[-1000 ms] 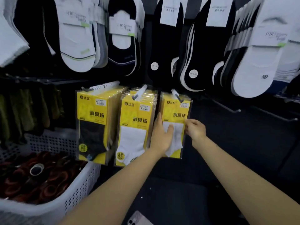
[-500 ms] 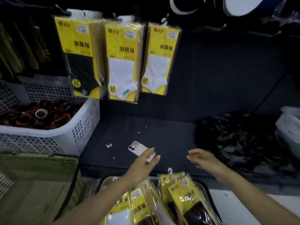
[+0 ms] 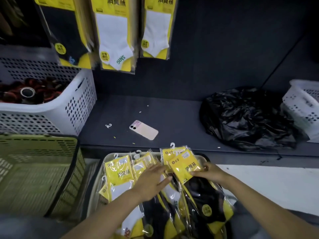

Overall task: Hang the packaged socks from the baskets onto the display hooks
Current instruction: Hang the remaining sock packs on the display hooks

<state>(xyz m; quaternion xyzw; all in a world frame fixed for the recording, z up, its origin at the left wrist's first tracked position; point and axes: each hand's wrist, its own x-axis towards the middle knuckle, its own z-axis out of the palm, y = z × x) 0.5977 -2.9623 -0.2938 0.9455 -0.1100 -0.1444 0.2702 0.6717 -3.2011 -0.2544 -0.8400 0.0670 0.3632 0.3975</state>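
Several yellow sock packs lie heaped in a basket (image 3: 100, 171) at the bottom centre. My right hand (image 3: 207, 172) pinches the yellow top of a black-sock pack (image 3: 200, 188) lying on the heap. Flat on the packs to its left rests my left hand (image 3: 151, 180), fingers straight, beside a white-sock pack (image 3: 119, 176). Above hang three rows of packs: black socks (image 3: 67, 28), white socks (image 3: 112, 35) and white socks (image 3: 157, 28). The hooks themselves lie out of frame.
A white perforated basket (image 3: 74, 104) of dark red items stands at left on the dark shelf (image 3: 172, 118). An olive basket (image 3: 51, 163) sits below it. On the shelf lie a phone (image 3: 143, 130), a loose plastic hook (image 3: 108, 125), a black plastic bag (image 3: 246, 116) and another white basket (image 3: 303, 104).
My view dropped from the hanging packs to the basket. Both hands left the hung white-sock pack and came down onto the heap; my right hand took hold of a black-sock pack.
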